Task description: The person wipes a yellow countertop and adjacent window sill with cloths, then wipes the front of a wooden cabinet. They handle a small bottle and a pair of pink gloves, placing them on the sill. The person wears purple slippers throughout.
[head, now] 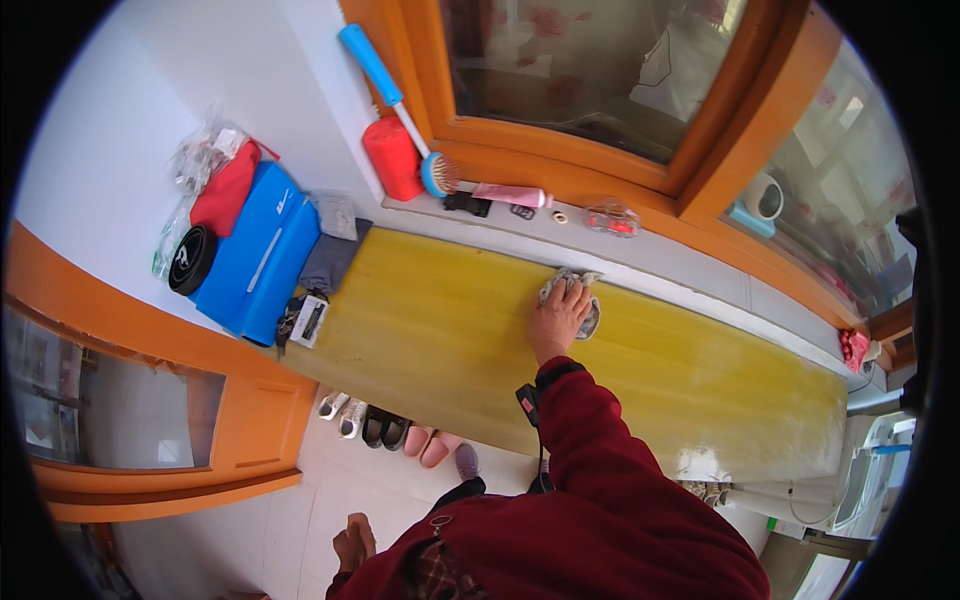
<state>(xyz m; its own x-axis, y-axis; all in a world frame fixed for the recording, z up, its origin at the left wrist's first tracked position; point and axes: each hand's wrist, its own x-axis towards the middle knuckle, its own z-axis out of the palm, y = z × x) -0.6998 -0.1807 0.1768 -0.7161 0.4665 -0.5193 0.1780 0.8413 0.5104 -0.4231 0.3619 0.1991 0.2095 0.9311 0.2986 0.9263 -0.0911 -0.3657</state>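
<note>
My right hand presses a crumpled grey cloth against a long yellow tabletop. The cloth shows beyond the fingertips and along the hand's right side, close to the back edge of the yellow surface. Its middle is hidden under my palm and fingers. Below the table's front edge, my left hand hangs over the tiled floor with its fingers curled together. Nothing shows in it.
A blue box, black rolled belt and small white box occupy the left end. On the sill stand a red cylinder, hairbrush and pink tube. Pink slippers and other shoes line the floor.
</note>
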